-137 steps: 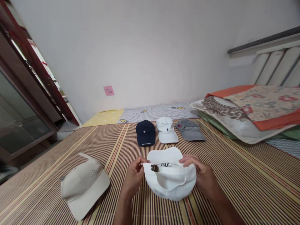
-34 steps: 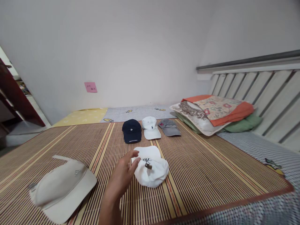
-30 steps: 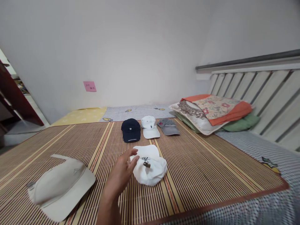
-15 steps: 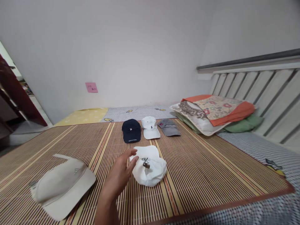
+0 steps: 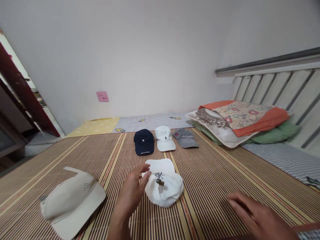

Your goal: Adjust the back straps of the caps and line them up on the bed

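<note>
My left hand is beside the left edge of a white cap with dark letters on its front. Its thumb and fingers are apart, near the brim, and I cannot tell whether they touch it. This cap lies with its brim pointing away from me and a small metal buckle on its crumpled crown. My right hand hovers over the mat at lower right, fingers stretched out and holding nothing. A beige cap lies on the left. Farther back stand a navy cap, another white cap and a grey cap in a row.
A striped bamboo mat covers the bed. Stacked pillows lie at the back right, by a slatted white headboard. A pink note is stuck on the wall.
My right hand has come into view at lower right. The left hand stays by the near white cap, its thumb and fingers still apart. The whole view has shifted slightly.
</note>
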Tool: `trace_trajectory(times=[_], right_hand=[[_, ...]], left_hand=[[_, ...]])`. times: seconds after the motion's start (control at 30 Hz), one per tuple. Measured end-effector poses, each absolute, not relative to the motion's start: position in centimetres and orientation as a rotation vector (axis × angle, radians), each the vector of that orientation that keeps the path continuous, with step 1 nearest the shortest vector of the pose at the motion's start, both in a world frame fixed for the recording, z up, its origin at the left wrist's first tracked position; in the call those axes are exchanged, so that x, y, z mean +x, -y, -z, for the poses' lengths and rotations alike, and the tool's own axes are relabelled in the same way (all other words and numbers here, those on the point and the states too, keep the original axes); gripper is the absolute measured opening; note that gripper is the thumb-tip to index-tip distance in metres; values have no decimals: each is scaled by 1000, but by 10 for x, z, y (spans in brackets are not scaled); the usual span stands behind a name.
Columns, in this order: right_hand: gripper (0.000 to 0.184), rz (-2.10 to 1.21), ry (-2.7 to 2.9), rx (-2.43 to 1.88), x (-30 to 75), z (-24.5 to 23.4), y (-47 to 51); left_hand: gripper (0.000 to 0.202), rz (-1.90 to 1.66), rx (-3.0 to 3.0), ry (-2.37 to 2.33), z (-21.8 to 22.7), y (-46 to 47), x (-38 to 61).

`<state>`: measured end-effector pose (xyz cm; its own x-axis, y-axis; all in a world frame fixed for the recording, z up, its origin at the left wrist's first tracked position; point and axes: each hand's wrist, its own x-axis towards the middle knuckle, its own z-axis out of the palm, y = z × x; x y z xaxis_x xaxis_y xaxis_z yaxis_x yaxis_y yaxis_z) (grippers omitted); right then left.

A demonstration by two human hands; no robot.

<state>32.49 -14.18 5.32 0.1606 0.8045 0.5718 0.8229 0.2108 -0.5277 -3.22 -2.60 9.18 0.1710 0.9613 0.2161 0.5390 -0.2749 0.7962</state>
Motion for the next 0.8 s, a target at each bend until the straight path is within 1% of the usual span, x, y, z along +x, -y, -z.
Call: trace_trajectory(times=[0.07, 0.17, 0.23, 0.3, 0.5, 0.63, 0.7, 0.8], right_hand=[[29, -45, 1567, -1523, 299, -81, 117], [22, -75, 1452, -1330, 252, -122, 91], [18, -101, 1473, -1201, 228, -139, 81], [17, -141, 1496, -1128, 214, -144, 73], [20, -269, 1551, -1075, 214, -129, 59], [21, -239, 1626, -1093, 221, -113, 64], [23, -245, 1690, -1102, 230, -93, 76], [22, -287, 1755, -1195, 253, -42, 106]], left_hand=[[36, -974, 1894, -1408, -91, 27, -29], [35, -977, 1891, -1414, -87, 26, -28], [35, -971, 1882, -1433, -84, 24, -28], [34, -957, 1877, -1442, -81, 21, -26], [31, -927, 1901, -1448, -76, 16, -14], [29, -939, 1916, -1443, -77, 15, -10], [29, -957, 1919, -1435, -79, 16, -12], [31, -977, 1909, -1439, -81, 17, -18]])
